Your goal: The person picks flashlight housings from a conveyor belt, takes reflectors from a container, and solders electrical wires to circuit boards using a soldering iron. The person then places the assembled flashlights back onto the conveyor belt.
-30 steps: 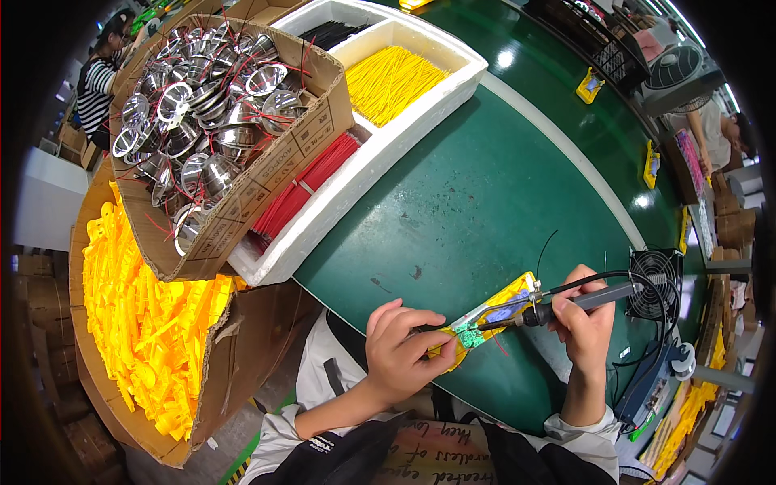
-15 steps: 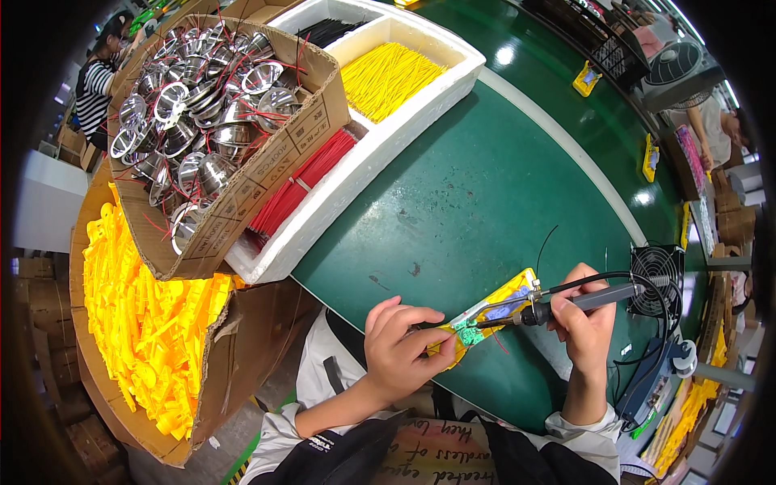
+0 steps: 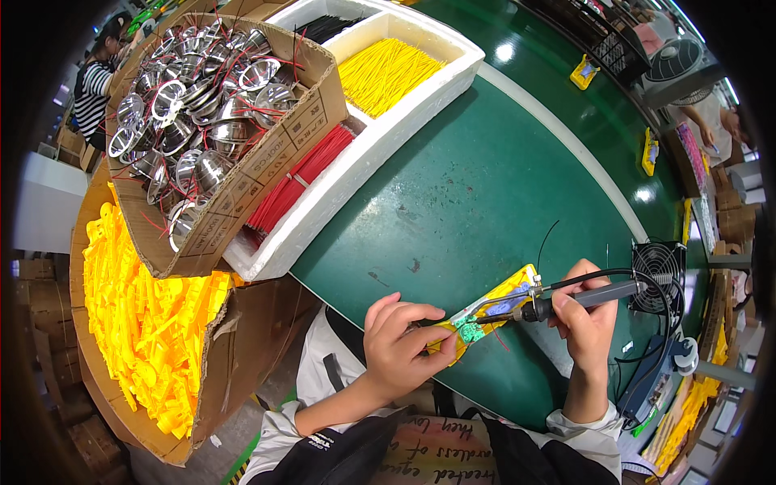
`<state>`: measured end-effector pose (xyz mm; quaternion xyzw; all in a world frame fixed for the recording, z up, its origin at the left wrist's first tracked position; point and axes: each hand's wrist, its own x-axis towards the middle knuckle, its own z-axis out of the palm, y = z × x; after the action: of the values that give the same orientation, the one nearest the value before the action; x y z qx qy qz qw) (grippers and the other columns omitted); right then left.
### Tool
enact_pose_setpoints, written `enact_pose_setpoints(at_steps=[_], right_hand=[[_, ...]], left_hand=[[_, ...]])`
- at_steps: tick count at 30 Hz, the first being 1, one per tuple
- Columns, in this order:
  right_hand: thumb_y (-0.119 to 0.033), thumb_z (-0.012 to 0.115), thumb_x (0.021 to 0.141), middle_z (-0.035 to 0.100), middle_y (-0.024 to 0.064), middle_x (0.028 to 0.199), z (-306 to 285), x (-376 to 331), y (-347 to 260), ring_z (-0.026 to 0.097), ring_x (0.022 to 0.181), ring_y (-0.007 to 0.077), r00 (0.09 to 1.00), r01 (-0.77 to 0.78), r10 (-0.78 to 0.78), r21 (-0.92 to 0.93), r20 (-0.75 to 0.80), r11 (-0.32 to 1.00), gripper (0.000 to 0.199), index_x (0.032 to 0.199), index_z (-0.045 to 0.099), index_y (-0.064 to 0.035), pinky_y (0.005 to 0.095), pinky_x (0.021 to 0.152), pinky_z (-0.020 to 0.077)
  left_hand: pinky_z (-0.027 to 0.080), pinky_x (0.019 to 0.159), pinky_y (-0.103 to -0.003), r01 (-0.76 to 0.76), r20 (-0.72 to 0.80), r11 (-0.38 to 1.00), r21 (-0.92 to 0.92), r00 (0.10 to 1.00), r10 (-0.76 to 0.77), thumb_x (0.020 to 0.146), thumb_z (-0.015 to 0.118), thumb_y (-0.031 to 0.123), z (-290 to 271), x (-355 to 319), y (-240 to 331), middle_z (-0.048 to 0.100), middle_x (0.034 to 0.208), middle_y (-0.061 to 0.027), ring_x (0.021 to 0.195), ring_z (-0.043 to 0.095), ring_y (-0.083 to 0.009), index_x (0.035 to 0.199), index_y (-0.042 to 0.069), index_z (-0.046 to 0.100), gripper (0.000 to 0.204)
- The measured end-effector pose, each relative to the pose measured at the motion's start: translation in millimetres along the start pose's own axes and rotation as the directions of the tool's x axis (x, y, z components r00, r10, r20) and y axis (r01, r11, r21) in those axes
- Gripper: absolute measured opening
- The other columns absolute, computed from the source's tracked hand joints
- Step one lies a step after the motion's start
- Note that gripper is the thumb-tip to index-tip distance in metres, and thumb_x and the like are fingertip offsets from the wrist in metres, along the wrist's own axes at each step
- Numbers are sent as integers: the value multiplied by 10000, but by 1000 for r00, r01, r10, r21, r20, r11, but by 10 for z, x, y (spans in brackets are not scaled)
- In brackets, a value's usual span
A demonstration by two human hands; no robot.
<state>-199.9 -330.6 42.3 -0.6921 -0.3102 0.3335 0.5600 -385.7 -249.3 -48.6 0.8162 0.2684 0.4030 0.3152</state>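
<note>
Though scuffed, green tabletop (image 3: 420,194) under soldering iron (image 3: 535,310), cartons (image 3: 267,178) alongside.

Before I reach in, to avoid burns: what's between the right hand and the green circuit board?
The head view shows the soldering iron, its front end pointing from the right hand toward the green circuit board.

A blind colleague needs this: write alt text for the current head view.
A person's right hand holds a soldering iron at a green circuit board in a yellow case, held by the left hand over a green table. Upper left: a cardboard box of shiny metal cups and a white tray of black, yellow and red wires.
</note>
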Motion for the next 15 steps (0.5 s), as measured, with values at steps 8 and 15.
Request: enact_pose_setpoints(at_steps=[8, 15], right_hand=[[-51, 538, 679, 435, 13, 543, 2, -9, 1, 390, 404, 41, 1000, 0, -1, -14, -12, 1000, 99, 645, 465, 6, 172, 385, 289], [-45, 540, 677, 437, 18, 552, -5, -14, -7, 397, 416, 44, 1000, -5, 5, -14, -7, 1000, 100, 644, 461, 5, 174, 390, 293]], left_hand=[[402, 782, -389, 7, 0, 1000, 0, 1000, -7, 539, 698, 124, 2, -2, 8, 555, 813, 5, 685, 542, -156, 612, 133, 622, 105], [402, 782, -391, 10, 5, 1000, 1, 1000, -10, 542, 698, 131, 1, -4, 4, 554, 812, 6, 688, 540, -156, 614, 135, 626, 102]])
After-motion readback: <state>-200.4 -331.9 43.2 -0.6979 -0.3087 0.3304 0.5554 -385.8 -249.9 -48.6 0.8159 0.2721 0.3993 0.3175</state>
